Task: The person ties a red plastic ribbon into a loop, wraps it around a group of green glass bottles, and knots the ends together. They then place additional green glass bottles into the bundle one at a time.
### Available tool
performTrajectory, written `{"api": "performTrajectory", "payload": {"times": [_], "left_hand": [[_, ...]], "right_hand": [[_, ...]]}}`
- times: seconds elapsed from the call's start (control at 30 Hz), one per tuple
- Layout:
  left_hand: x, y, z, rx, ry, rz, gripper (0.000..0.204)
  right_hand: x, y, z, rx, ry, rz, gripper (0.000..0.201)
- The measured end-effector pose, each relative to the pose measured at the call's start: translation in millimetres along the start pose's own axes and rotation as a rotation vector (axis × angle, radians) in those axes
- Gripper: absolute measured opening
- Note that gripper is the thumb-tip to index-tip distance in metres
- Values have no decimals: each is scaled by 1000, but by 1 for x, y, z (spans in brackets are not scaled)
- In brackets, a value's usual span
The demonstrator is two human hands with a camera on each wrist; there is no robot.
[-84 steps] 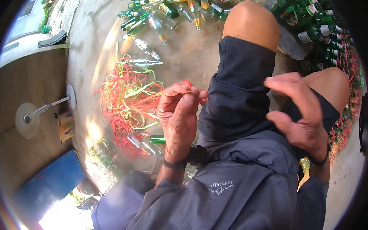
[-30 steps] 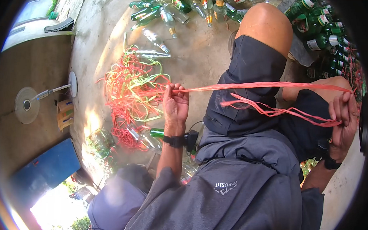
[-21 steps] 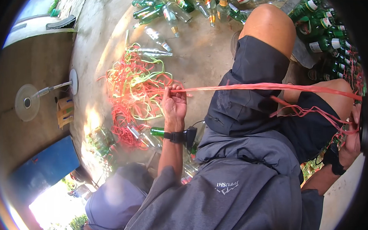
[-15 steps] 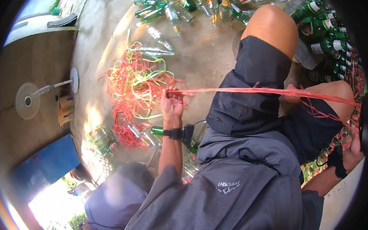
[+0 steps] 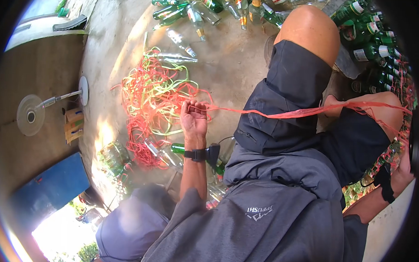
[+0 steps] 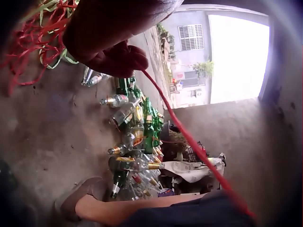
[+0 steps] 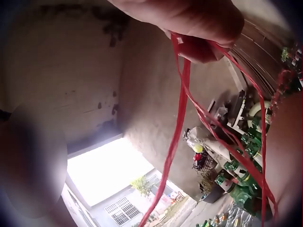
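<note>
A red plastic strip (image 5: 286, 115) runs across the lap from one hand to the other, sagging slightly over the dark shorts. My left hand (image 5: 195, 123), palm up with curled fingers, pinches it beside the heap of tangled red and light-green strips (image 5: 148, 112) on the floor. The left wrist view shows the strip (image 6: 184, 132) leaving the fingertips in a thin line. Out at the right edge of the head view, my right hand (image 5: 404, 163) is partly cut off. Its fingers (image 7: 203, 49) grip several red strands (image 7: 182, 109) in the right wrist view, with loose ends hanging down.
Green and clear glass bottles (image 5: 197, 19) lie on the concrete floor ahead. More green bottles (image 5: 369, 44) are stacked at the right. Another person in a cap (image 5: 132, 225) sits close at the left. A standing fan (image 5: 31, 115) is farther left.
Both hands were over the lap; the right hand has since gone far out to the right, drawing the red strip across. The strip was taut half a second ago and now sags.
</note>
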State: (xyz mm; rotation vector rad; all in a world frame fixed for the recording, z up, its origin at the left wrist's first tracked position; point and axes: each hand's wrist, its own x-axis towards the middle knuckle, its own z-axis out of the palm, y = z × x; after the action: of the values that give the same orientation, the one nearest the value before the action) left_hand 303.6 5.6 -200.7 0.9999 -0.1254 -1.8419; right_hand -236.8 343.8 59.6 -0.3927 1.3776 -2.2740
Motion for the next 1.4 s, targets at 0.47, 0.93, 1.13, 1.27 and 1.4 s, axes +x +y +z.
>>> {"api": "performTrajectory", "payload": {"times": [0.47, 0.93, 1.13, 1.27, 1.4], "left_hand": [[-88, -43, 128, 69, -376, -179, 22], [-127, -59, 169, 439, -502, -120, 27], [-127, -61, 171, 465, -600, -50, 26], [-127, -58, 167, 482, -602, -68, 26], [-124, -59, 160, 505, -620, -40, 25]], "right_hand": [[-79, 120, 192, -611, -682, 386, 25], [-113, 201, 230, -425, -943, 526, 23], [-111, 210, 226, -430, -943, 469, 17], [-104, 198, 227, -381, -964, 690, 19], [-97, 191, 225, -154, -853, 864, 22]]}}
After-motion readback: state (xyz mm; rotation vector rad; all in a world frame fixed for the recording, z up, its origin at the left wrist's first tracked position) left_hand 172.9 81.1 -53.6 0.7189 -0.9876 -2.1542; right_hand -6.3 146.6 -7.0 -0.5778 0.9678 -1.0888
